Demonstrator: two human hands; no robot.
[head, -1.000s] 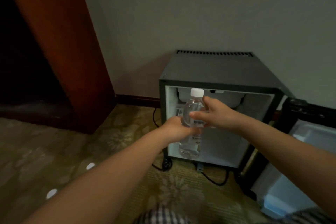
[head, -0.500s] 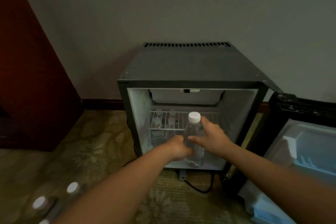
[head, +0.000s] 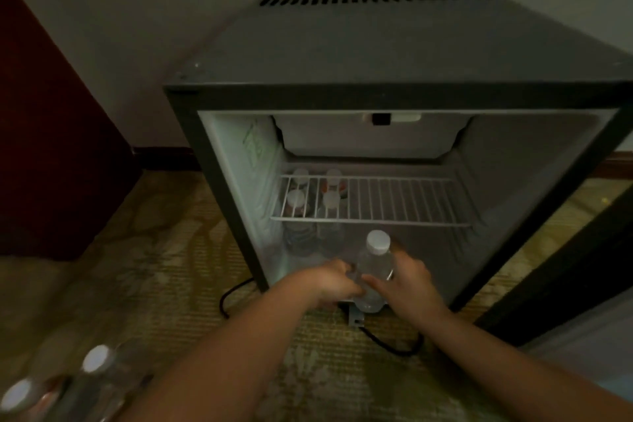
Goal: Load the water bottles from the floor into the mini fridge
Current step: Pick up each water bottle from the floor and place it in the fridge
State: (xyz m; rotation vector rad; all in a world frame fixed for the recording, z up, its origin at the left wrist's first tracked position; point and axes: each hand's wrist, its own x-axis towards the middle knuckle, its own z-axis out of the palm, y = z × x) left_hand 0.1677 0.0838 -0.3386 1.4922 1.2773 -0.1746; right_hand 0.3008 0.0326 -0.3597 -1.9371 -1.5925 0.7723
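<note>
Floor bottles (head: pixel 94 365): waiting at bottom left (two white caps show).
Left hand (head: pixel 337 281): fingers curl round the bottle (head: pixel 375 267).
Bottle: upright, lower than before, at the front edge below the wire shelf (head: pixel 373 212).
Right hand (head: pixel 409 279): fingers wrap its other side.
Mini fridge (head: pixel 394 51): open; bottle is nearly in.

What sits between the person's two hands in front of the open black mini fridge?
In the head view, a clear plastic water bottle with a white cap, upright, gripped by the left hand and right hand.
</note>
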